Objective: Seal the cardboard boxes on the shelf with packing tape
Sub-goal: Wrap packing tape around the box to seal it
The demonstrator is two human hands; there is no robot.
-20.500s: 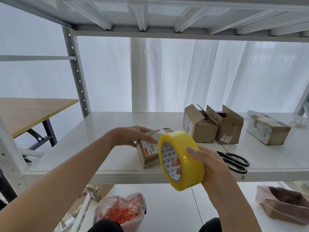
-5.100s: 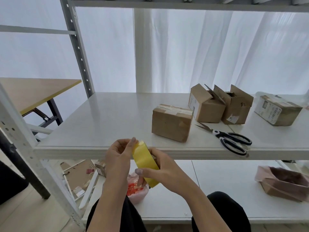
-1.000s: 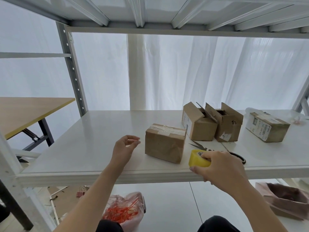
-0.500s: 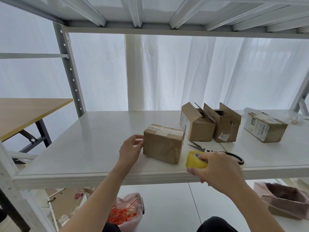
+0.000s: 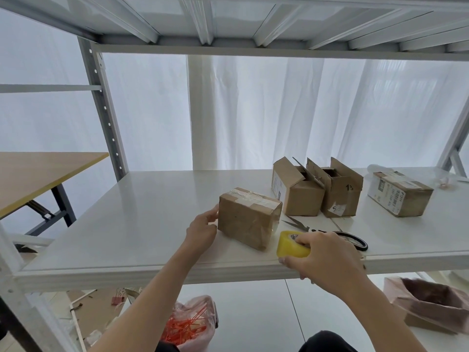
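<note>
A taped brown box [image 5: 247,221] stands on the white shelf [image 5: 132,224] near its front edge. My left hand [image 5: 203,231] touches the box's left side with its fingertips. To the right of the box, my right hand [image 5: 322,257] grips the yellow tape roll [image 5: 289,243], which lies flat on the shelf. Behind them stand two boxes with open flaps, one [image 5: 295,190] on the left and one [image 5: 337,189] on the right. A closed labelled box [image 5: 399,193] sits farther right.
Black-handled scissors [image 5: 337,236] lie on the shelf just behind my right hand. The lower shelf holds a pink bag of orange ties [image 5: 189,323] and a bag-lined box [image 5: 431,304]. A wooden table [image 5: 33,174] stands at the left, beyond the grey shelf post [image 5: 104,110].
My left hand reached to the right and came against the taped box's left side. My right hand stayed on the tape roll, which rests on the shelf.
</note>
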